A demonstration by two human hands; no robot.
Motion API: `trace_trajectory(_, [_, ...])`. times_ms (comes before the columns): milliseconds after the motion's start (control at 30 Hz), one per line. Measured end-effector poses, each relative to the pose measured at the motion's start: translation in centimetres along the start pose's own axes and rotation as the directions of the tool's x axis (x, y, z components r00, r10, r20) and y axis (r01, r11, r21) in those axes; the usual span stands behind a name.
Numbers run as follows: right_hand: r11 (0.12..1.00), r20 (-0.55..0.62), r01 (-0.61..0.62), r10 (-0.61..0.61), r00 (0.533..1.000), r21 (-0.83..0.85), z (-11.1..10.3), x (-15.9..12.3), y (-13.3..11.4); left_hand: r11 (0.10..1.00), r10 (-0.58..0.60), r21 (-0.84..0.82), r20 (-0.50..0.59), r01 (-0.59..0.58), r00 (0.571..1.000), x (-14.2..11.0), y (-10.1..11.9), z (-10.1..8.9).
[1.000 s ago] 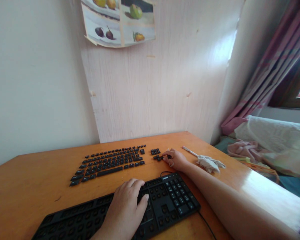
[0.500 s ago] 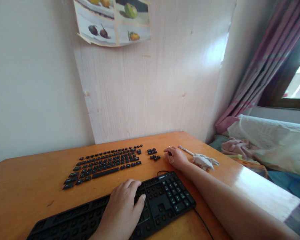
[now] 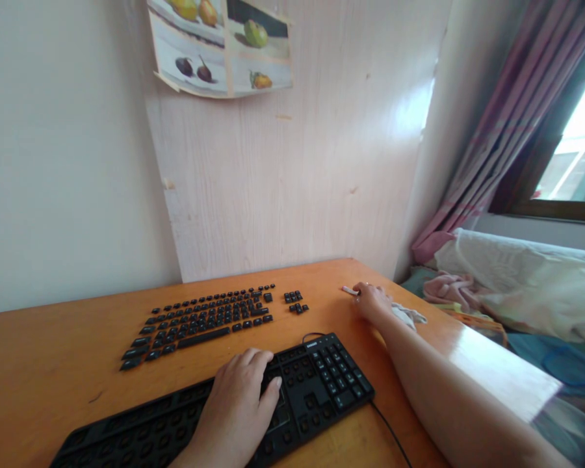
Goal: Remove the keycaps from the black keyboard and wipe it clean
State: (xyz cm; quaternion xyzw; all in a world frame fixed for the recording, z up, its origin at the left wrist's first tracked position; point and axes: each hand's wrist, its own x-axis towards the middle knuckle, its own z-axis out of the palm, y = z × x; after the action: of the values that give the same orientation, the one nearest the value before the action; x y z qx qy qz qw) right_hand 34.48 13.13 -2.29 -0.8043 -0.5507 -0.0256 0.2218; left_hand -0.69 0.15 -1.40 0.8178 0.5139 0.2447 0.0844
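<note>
My left hand (image 3: 236, 403) lies over the middle of a black keyboard (image 3: 316, 390), its fingers reaching to the far edge and the thumb apart. Many key positions on the keyboard are bare, while the number pad on the right still carries keycaps. On the far right of the desk, my right hand (image 3: 372, 302) is closed over a thin, light-coloured stick (image 3: 350, 290), whose end pokes out left of the fingers. A crumpled pale cloth (image 3: 409, 315) lies partly hidden behind my right wrist. Loose black keycaps (image 3: 209, 318) are set out in rows beyond the keyboard.
Two small groups of keycaps (image 3: 297, 302) lie between the rows and my right hand. The keyboard's cable (image 3: 390, 432) runs to the near edge. A wall panel stands behind the orange desk (image 3: 53, 351). Fabrics and other items are piled right of it.
My right hand has moved rightward from beside the small keycap groups onto the thin stick, now covering part of the cloth. The left hand stays on the keyboard. The view has shifted slightly.
</note>
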Motion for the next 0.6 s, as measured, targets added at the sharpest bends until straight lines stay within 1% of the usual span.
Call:
trace_trajectory(167, [0.992, 0.059, -0.117, 0.119, 0.991, -0.038, 0.0, 0.6, 0.8, 1.0, -0.004, 0.008, 0.013, 0.003, 1.0, 0.2, 0.1, -0.1])
trace_trajectory(300, [0.982, 0.084, -0.178, 0.182, 0.98, -0.062, 0.0, 1.1, 1.5, 1.0, -0.004, 0.016, 0.014, 0.004, 1.0, 0.3, 0.2, -0.2])
trace_trajectory(467, [0.97, 0.072, -0.23, 0.235, 0.969, -0.08, 0.0, 1.3, 2.2, 1.0, 0.002, 0.02, 0.015, -0.002, 1.0, 0.2, 0.1, -0.2])
trace_trajectory(600, [0.97, 0.038, -0.231, 0.235, 0.971, -0.076, -0.1, 1.1, 1.9, 1.0, 0.012, 0.019, 0.006, -0.012, 1.0, 0.2, 0.0, -0.1])
